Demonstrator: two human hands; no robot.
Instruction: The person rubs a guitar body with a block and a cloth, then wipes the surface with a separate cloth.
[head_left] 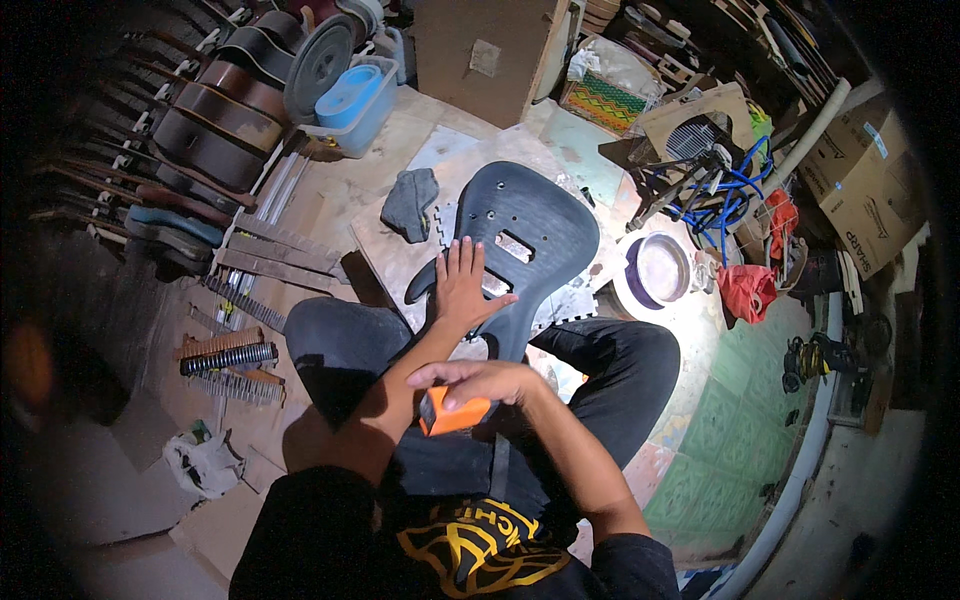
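A dark grey, unstrung electric guitar body with cut-out cavities and holes lies between my bent legs, its narrow end toward me. My left hand rests flat on its left part, fingers stretched out and slightly apart. Nearer me, beside my left forearm, my right hand grips an orange block with a dark grey face, over my lap. A crumpled grey cloth lies just left of the body's upper end.
Guitar bodies with necks line the left side, near clamps on the floor. A plastic tub is at back. Right are a round bowl, blue hoses, a red bag and cardboard boxes.
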